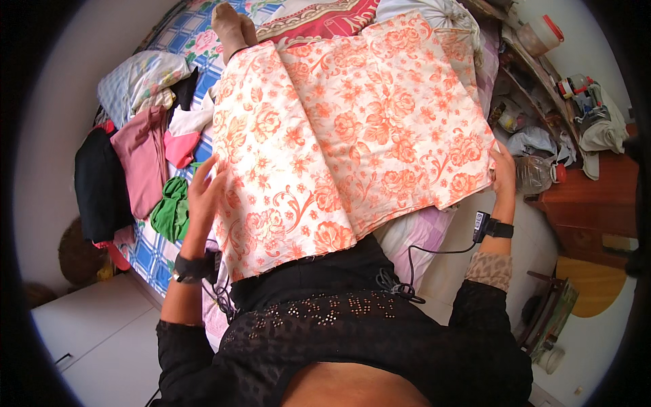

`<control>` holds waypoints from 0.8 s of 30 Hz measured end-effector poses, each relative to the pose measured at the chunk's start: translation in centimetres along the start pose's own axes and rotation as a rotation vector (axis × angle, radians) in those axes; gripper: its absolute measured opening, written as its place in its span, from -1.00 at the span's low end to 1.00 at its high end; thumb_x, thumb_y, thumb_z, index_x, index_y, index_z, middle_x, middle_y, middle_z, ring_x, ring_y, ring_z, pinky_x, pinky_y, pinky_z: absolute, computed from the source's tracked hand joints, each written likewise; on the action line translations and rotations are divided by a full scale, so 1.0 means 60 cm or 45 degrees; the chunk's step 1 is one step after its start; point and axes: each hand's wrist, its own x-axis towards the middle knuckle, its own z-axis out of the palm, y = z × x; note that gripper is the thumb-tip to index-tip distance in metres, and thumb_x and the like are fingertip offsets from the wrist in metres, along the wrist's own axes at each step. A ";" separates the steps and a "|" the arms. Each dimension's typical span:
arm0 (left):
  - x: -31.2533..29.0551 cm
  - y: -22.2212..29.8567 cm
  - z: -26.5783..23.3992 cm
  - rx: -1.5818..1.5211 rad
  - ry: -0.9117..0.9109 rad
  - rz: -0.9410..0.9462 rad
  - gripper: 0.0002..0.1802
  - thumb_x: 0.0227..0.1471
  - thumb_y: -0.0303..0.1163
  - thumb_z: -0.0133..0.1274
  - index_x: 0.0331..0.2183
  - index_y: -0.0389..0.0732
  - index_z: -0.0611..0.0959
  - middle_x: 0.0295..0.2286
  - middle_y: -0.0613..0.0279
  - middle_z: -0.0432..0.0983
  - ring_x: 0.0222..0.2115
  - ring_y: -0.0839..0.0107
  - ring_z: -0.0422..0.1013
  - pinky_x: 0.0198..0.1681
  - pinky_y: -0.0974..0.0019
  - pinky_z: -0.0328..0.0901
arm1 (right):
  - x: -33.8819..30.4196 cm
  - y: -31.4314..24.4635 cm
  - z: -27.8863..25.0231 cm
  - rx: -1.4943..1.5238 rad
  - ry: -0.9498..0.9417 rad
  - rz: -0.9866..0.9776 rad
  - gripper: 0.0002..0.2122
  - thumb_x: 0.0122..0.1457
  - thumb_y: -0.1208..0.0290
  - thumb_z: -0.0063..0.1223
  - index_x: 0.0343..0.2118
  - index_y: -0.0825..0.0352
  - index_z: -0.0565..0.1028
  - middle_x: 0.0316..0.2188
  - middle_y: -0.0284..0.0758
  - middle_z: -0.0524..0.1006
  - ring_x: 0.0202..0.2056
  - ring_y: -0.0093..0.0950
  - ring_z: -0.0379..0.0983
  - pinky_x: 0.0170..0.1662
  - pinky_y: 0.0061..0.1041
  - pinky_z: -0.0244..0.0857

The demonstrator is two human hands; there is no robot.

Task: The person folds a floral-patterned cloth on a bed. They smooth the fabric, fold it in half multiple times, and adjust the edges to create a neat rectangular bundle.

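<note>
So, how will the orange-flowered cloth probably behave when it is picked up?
The cloth is likely floppy, since its left part lies folded over the rest. It seems light for its size, as its visible edges look thin. That folded part might slip open, because no fastening shows.

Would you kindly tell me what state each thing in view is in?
Floral cloth: partly folded, spread out
Left hand: open, at the cloth's left edge
Right hand: gripping the cloth's right edge
Green cloth: crumpled
Pink garment: lying flat
Clear bottle: capped
Pale container: lidded
</note>
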 end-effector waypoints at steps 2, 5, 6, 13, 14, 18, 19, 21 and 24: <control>-0.023 -0.046 -0.039 -0.151 0.224 -0.329 -0.40 0.11 -0.32 0.13 0.16 -0.29 0.40 0.09 0.07 0.38 0.09 0.28 0.31 0.12 0.30 0.19 | -0.006 0.005 0.001 0.031 -0.053 -0.030 -0.59 0.17 0.39 0.01 0.11 0.30 0.45 -0.26 -0.42 0.58 -0.53 -0.71 0.39 -0.61 -0.69 0.12; -0.059 -0.097 -0.072 -0.616 -0.118 -0.666 -0.41 0.19 -0.16 -0.01 0.11 -0.37 0.42 0.08 0.06 0.42 0.05 0.29 0.38 0.16 0.25 0.19 | -0.007 0.010 0.001 0.063 -0.061 0.001 -0.58 0.17 0.43 0.01 0.12 0.33 0.43 -0.31 -0.40 0.60 -0.69 -0.72 0.31 -0.72 -0.68 0.04; -0.066 -0.109 -0.071 -0.897 -0.334 -0.643 -0.43 0.21 -0.16 -0.03 0.10 -0.38 0.43 0.06 0.07 0.44 0.03 0.30 0.39 0.16 0.25 0.20 | -0.004 0.013 0.002 0.214 -0.167 -0.003 -0.58 0.17 0.44 0.01 0.12 0.35 0.42 -0.27 -0.37 0.61 -0.65 -0.71 0.37 -0.73 -0.69 0.04; -0.106 -0.107 -0.064 -0.888 -0.246 -0.635 -0.45 0.24 -0.19 -0.08 0.13 -0.38 0.39 0.11 0.11 0.38 0.11 0.33 0.31 0.22 0.24 0.14 | 0.011 0.089 -0.049 0.615 -0.128 0.195 -0.61 0.23 0.36 0.06 0.10 0.36 0.40 -0.06 -0.24 0.54 -0.08 -0.40 0.51 -0.02 -0.38 0.40; -0.112 -0.105 -0.066 -0.845 -0.240 -0.630 -0.44 0.23 -0.19 -0.07 0.13 -0.38 0.39 0.12 0.11 0.36 0.13 0.34 0.29 0.22 0.25 0.14 | 0.007 0.103 -0.057 0.677 -0.045 0.278 -0.61 0.24 0.33 0.07 0.10 0.36 0.39 -0.05 -0.22 0.53 -0.03 -0.35 0.49 0.05 -0.32 0.37; -0.129 -0.105 -0.075 -0.825 -0.391 -0.567 -0.40 0.19 -0.20 0.00 0.14 -0.38 0.36 0.13 0.10 0.34 0.16 0.36 0.24 0.24 0.26 0.10 | -0.018 0.152 -0.067 0.715 -0.100 0.320 -0.62 0.23 0.29 0.11 0.05 0.33 0.41 -0.03 -0.23 0.51 0.02 -0.33 0.45 0.06 -0.26 0.38; -0.135 -0.105 -0.077 -0.764 -0.325 -0.641 -0.40 0.18 -0.22 0.02 0.13 -0.39 0.36 0.12 0.09 0.35 0.15 0.35 0.26 0.23 0.25 0.11 | -0.025 0.161 -0.064 0.692 -0.110 0.332 -0.63 0.23 0.31 0.11 0.06 0.31 0.41 -0.03 -0.25 0.51 0.02 -0.37 0.45 0.04 -0.26 0.38; -0.148 -0.100 -0.076 -0.672 -0.235 -0.717 -0.40 0.15 -0.25 0.06 0.13 -0.40 0.36 0.10 0.07 0.37 0.13 0.34 0.28 0.22 0.23 0.12 | -0.035 0.173 -0.059 0.601 -0.129 0.260 -0.64 0.24 0.33 0.10 0.07 0.30 0.41 -0.05 -0.28 0.52 -0.02 -0.41 0.47 -0.02 -0.33 0.41; -0.172 -0.079 -0.072 -0.672 -0.405 -0.736 -0.43 0.14 -0.33 0.07 0.12 -0.41 0.37 0.09 0.08 0.38 0.10 0.31 0.32 0.20 0.19 0.16 | -0.038 0.182 -0.052 0.450 -0.048 0.195 -0.66 0.24 0.35 0.08 0.05 0.30 0.43 -0.10 -0.30 0.54 -0.12 -0.46 0.51 -0.12 -0.43 0.44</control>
